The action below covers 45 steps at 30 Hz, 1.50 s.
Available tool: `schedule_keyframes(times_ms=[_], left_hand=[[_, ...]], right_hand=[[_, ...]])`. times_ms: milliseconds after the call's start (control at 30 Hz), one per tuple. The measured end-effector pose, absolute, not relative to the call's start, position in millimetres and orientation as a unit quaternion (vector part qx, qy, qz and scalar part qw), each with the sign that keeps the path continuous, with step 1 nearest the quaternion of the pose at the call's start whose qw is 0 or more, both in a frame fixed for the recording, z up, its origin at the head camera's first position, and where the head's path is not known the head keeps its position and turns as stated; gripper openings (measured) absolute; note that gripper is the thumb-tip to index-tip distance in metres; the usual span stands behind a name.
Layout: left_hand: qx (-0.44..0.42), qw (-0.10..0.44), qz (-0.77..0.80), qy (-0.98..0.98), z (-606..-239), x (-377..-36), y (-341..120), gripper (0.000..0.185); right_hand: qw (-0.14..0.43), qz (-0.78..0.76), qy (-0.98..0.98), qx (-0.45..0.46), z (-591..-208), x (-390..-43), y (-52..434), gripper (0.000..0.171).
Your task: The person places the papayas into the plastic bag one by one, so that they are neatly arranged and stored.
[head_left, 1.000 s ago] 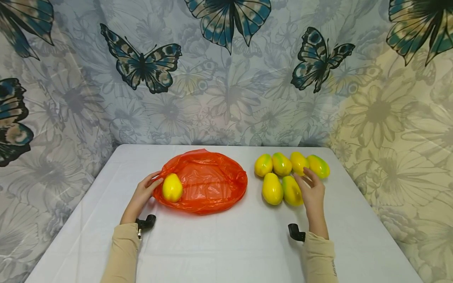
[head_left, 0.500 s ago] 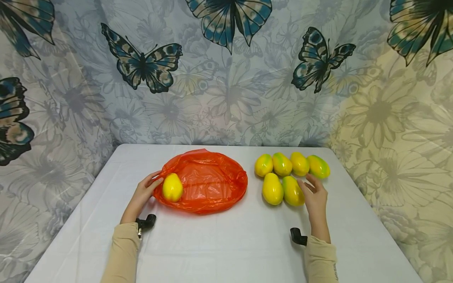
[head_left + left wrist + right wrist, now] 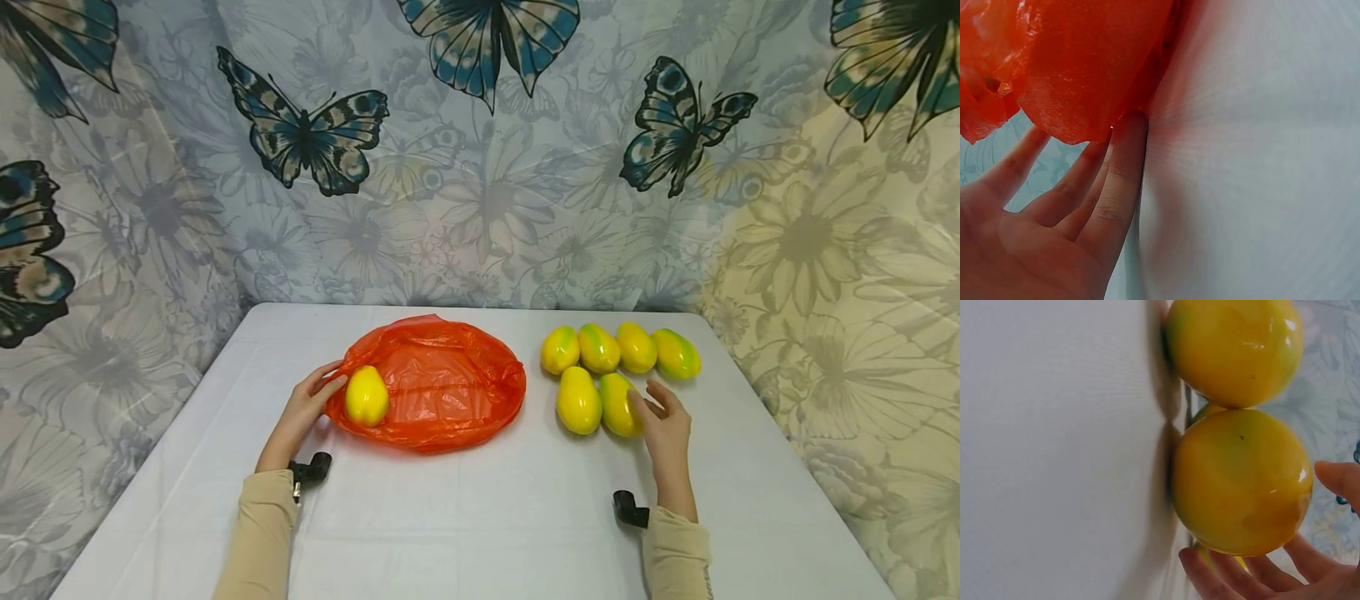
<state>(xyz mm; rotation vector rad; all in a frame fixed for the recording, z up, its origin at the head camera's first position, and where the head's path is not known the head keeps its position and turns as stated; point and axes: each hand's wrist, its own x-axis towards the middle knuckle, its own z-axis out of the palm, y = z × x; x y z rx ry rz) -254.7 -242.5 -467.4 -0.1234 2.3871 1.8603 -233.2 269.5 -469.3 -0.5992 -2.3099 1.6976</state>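
A red plastic bag (image 3: 450,392) lies spread on the table with its mouth open upward. Inside its left part sits a glossy yellow fruit (image 3: 367,397) with a lobed lower end. At the bag's left rim is my left hand (image 3: 302,408); its straight fingers (image 3: 1116,175) touch the plastic and their tips are partly hidden by it in the left wrist view. My right hand (image 3: 666,429) is beside the right mango (image 3: 618,406) of the front pair, with thumb and fingers spread around its side. In the right wrist view the thumb stands just off that mango (image 3: 1241,481).
Next to it lies another mango (image 3: 578,401). Behind the pair, several yellow-green mangoes (image 3: 598,348) form a row near the back right of the white table (image 3: 465,525). Butterfly-patterned cloth (image 3: 495,225) hangs behind and at both sides.
My right hand has drawn back toward me from the rear row and come to the right front mango, which shifted slightly. My left hand stays at the bag's rim.
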Motion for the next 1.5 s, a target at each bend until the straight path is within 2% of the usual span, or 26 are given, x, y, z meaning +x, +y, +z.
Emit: schedule_keyframes(times_ms=[500, 767, 1000, 1500], left_hand=[[-0.042, 0.053, 0.602, 0.795, -466, -255, -242, 0.057], [-0.043, 0.043, 0.606, 0.793, -489, -265, -251, 0.060], [-0.045, 0.053, 0.610, 0.789, -466, -254, -242, 0.056], [-0.044, 0.056, 0.609, 0.790, -467, -255, -243, 0.056]], right_hand=[[0.109, 0.571, -0.788, -0.202, -478, -232, 267, 0.062], [0.108, 0.557, -0.796, -0.209, -478, -233, 263, 0.061], [0.109, 0.553, -0.799, -0.208, -478, -233, 261, 0.059], [0.120, 0.553, -0.797, -0.210, -479, -233, 262, 0.054]])
